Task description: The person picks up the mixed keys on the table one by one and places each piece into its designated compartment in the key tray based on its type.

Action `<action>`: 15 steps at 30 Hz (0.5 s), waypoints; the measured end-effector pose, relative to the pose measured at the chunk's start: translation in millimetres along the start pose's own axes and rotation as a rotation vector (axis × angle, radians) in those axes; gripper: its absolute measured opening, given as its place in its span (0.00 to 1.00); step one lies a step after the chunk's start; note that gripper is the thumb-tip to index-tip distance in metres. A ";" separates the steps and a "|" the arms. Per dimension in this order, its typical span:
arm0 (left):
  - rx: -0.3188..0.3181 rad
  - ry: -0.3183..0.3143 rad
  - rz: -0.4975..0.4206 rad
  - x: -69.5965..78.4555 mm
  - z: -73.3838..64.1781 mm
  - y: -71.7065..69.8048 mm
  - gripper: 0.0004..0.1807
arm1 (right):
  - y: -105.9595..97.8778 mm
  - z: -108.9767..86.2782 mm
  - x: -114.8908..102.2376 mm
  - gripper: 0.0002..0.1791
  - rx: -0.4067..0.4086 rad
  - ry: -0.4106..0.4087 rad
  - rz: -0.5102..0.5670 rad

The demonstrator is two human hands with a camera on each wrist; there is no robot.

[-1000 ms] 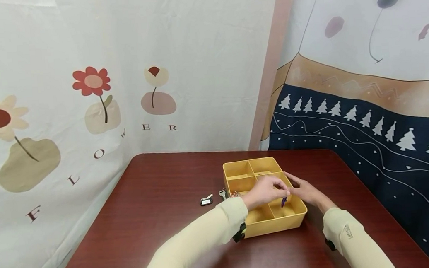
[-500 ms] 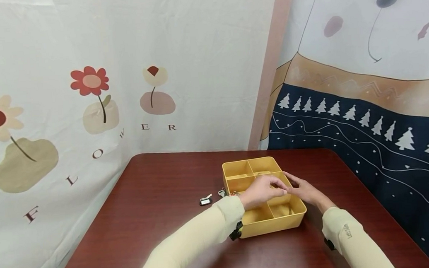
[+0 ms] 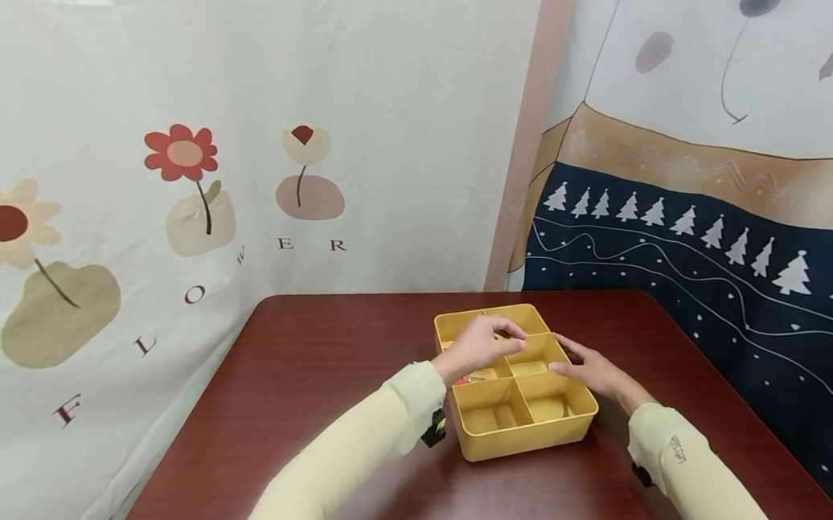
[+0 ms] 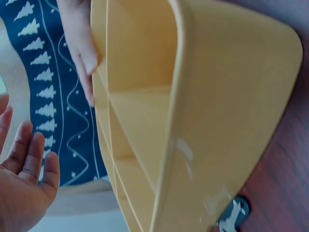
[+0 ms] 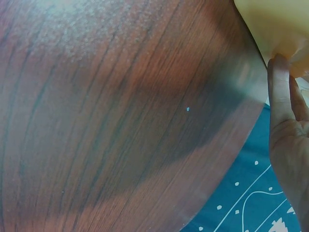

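A yellow divided storage box (image 3: 519, 442) with several compartments stands on the table. My left hand (image 3: 482, 344) hovers over its middle and far compartments, fingers loosely bent; I see nothing held. In the left wrist view the fingers (image 4: 34, 159) of that hand are spread and relaxed. My right hand (image 3: 598, 372) rests against the box's right side, thumb over the rim; the right wrist view shows straight fingers (image 5: 280, 92) touching the outer wall. Small red and metallic items (image 3: 466, 380) lie in the middle left compartment, partly hidden. Something tiny (image 3: 566, 409) sits in the near right one.
A key with a dark tag (image 4: 234, 215) lies on the table beside the box's left wall; my left arm hides it in the head view. The brown wooden table (image 3: 336, 354) extends left of the box. Printed cloths (image 3: 379, 134) hang behind and to the right.
My left hand held a small purple item over the near right compartment; the item then dropped from sight. The hand has since moved left and away from me. The right hand stays at the box.
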State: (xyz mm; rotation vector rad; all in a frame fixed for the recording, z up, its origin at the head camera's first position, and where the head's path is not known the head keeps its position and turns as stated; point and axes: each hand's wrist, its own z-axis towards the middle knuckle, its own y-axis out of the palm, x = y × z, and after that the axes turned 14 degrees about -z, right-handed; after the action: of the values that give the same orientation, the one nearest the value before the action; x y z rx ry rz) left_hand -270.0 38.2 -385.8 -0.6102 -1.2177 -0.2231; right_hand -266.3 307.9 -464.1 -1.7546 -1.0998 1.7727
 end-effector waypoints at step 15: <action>0.113 -0.011 0.011 -14.7 -11.3 -50.3 0.06 | 0.8 -1.3 -1.9 0.43 0.003 0.005 0.039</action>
State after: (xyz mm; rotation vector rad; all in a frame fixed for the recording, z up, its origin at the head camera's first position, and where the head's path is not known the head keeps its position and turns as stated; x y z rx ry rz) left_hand -289.8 -11.5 -385.8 -0.5207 -1.2286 -0.1407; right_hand -264.6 306.3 -463.4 -1.7889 -1.0674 1.7914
